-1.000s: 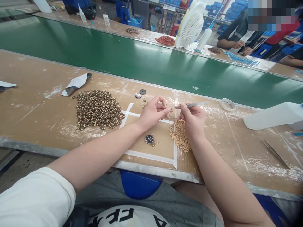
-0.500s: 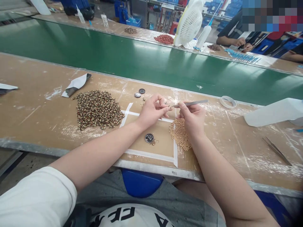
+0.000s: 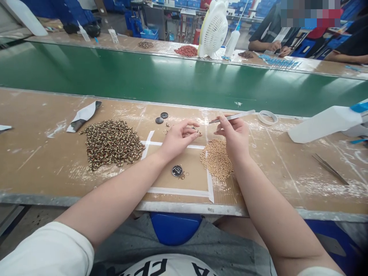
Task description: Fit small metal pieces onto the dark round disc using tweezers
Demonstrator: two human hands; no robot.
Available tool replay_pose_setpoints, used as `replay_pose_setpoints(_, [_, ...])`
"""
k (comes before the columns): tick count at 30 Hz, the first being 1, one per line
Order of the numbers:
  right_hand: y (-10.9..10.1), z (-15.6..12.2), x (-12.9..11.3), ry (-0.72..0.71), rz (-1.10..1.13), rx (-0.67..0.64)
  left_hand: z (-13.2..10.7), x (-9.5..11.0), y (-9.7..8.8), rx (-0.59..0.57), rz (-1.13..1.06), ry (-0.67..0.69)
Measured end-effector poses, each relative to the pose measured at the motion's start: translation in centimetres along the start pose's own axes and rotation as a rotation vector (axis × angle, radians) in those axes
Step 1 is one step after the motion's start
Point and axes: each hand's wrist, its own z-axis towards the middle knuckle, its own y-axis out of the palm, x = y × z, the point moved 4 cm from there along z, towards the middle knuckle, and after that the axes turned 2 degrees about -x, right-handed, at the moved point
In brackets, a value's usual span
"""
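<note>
My left hand [image 3: 179, 137] hovers over the brown bench and pinches a tiny dark part [image 3: 199, 133] between thumb and fingertips. My right hand [image 3: 234, 135] grips metal tweezers [image 3: 232, 116], whose tips point left, a short gap away from the left fingers. Below the right hand lies a pile of small tan beads [image 3: 217, 159]. A large heap of dark brown and gold parts [image 3: 110, 142] sits to the left. A white tape rectangle [image 3: 178, 190] marks the bench under both hands, with a small round dark disc [image 3: 177, 170] inside it.
Two dark discs [image 3: 161, 117] lie behind the tape. A tape roll [image 3: 267, 117], a white squeeze bottle [image 3: 324, 123] and spare tweezers [image 3: 329, 169] are at the right. A green conveyor belt [image 3: 172, 80] runs behind. Beyond it stand a fan [image 3: 213, 29] and other people's hands [image 3: 276, 48].
The hands have drawn slightly apart: the tweezer tips, earlier touching the part in my left fingers, are now lifted away to the right. The camera view shifted a little.
</note>
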Motion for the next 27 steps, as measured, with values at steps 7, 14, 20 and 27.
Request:
replay_pose_setpoints(7, [-1.4, 1.5, 1.1, -0.09, -0.513, -0.135, 0.1, -0.6, -0.4, -0.02, 0.247, 0.052])
replay_pose_setpoints(14, [-0.4, 0.9, 0.9, -0.009, -0.798, -0.328, -0.1, -0.5, -0.4, -0.081, 0.615, 0.011])
replay_pose_setpoints(20, [-0.3, 1.0, 1.1, 0.012, -0.813, -0.387, 0.5, -1.4, -1.1, -0.033, 0.689, 0.035])
replay_pose_setpoints(27, [-0.1, 0.8, 1.5, 0.018, -0.783, -0.424, 0.1, -0.2, -1.4, 0.103, 0.584, 0.09])
